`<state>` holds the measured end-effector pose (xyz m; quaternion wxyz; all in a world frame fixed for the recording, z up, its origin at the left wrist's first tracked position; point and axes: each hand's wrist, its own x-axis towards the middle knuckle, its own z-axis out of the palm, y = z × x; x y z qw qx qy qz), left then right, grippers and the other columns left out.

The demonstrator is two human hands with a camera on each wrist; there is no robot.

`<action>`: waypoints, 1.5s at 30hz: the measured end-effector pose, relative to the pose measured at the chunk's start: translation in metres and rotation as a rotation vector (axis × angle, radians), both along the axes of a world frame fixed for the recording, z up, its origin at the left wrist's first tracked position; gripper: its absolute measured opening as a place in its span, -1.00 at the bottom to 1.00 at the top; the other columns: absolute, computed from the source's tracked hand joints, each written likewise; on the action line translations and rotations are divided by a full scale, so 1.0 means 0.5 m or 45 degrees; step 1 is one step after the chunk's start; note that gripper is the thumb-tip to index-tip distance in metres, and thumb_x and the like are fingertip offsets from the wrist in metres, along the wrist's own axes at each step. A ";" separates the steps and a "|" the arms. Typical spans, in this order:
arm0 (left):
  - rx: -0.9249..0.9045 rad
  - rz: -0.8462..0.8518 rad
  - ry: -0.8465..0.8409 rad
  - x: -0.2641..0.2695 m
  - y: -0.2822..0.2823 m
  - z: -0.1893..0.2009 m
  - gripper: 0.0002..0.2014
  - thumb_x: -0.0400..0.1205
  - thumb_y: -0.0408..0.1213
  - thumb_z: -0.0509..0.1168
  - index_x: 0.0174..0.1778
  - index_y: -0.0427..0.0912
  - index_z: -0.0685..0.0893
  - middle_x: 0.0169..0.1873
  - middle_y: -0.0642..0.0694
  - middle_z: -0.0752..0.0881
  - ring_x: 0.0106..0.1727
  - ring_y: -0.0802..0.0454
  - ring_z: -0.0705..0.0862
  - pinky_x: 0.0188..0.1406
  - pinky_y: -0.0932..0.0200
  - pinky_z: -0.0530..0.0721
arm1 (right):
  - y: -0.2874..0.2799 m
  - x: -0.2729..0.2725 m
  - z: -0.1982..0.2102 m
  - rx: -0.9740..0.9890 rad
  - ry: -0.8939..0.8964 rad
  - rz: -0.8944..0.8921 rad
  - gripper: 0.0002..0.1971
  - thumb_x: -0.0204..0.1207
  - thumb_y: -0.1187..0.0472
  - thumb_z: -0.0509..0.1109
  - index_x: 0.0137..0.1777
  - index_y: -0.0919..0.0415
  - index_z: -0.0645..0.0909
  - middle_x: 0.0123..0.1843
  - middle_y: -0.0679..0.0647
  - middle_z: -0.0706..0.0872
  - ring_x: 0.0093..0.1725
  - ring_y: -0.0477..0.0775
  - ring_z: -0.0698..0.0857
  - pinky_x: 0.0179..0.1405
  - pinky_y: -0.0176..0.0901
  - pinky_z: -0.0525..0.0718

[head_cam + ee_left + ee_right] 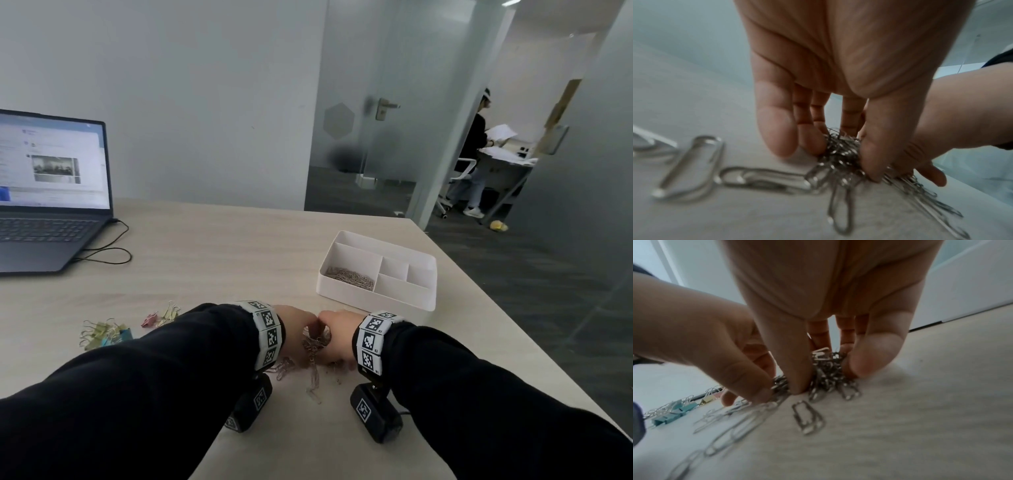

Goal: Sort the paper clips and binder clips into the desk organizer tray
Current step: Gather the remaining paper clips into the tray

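A heap of silver paper clips (314, 342) lies on the table between my two hands. My left hand (297, 327) and right hand (337, 330) meet over it, fingers pointing down and curled round the heap (840, 152) from both sides. In the right wrist view the thumb and fingers pinch the clump of paper clips (826, 369). Loose paper clips (807, 417) lie scattered nearer me. Coloured binder clips (106, 334) sit in a pile to the left, with a few more binder clips (162, 317) beside them. The white organizer tray (424, 263) stands at the right; its left compartment holds paper clips (349, 275).
An open laptop (51, 205) with a cable (106, 255) sits at the back left of the table. The table's right edge runs close behind the tray. A person stands at a desk beyond the glass door, far right.
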<state>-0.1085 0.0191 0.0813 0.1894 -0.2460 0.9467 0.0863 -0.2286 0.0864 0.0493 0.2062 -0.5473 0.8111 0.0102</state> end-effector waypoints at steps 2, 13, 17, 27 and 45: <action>0.013 0.014 -0.008 -0.007 0.000 0.000 -0.62 0.58 -0.15 0.41 0.32 -0.09 0.62 -0.42 0.10 0.59 -0.57 0.24 0.44 -0.63 0.37 0.39 | -0.002 0.002 0.002 0.009 -0.006 0.000 -0.53 0.41 0.06 0.52 0.29 0.12 0.52 0.12 0.13 0.70 -0.33 0.11 0.62 -0.56 -0.22 0.45; 0.207 0.107 0.162 -0.025 -0.034 -0.024 -0.61 0.54 -0.31 0.41 0.31 -0.06 0.66 0.13 -0.13 0.78 -0.57 0.24 0.46 -0.60 0.42 0.44 | -0.014 -0.007 -0.006 -0.029 -0.117 -0.067 -0.60 0.36 0.17 0.54 0.21 0.12 0.59 -0.19 0.00 0.64 -0.28 0.09 0.65 -0.49 -0.21 0.57; 0.299 0.222 0.223 -0.033 -0.054 -0.035 -0.74 0.50 -0.33 0.42 0.11 -0.08 0.73 -0.18 -0.07 0.76 -0.62 0.13 0.61 -0.63 0.26 0.63 | -0.013 -0.017 -0.007 -0.052 -0.133 -0.099 -0.67 0.40 0.21 0.50 0.18 0.16 0.63 -0.35 -0.08 0.52 -0.34 0.07 0.60 -0.47 -0.22 0.53; 0.620 0.401 0.334 -0.053 -0.115 -0.055 -0.85 0.42 -0.46 0.39 -0.26 -0.10 0.71 -0.33 -0.20 0.77 -0.38 -0.07 0.78 -0.35 0.04 0.84 | -0.005 -0.075 -0.021 -0.249 -0.534 -0.389 -0.89 0.37 0.31 0.41 -0.24 0.08 0.59 -0.50 0.09 0.67 -0.57 0.05 0.59 -0.59 -0.23 0.54; 0.875 0.383 0.484 -0.078 -0.158 -0.035 -0.89 0.47 -0.50 0.44 -0.20 -0.20 0.74 -0.38 -0.14 0.74 -0.45 0.05 0.70 -0.32 0.08 0.82 | -0.133 -0.203 0.078 -0.420 0.011 -0.413 -0.84 0.48 0.20 0.44 0.05 0.10 0.67 -0.07 0.00 0.64 -0.16 0.08 0.61 -0.17 -0.20 0.55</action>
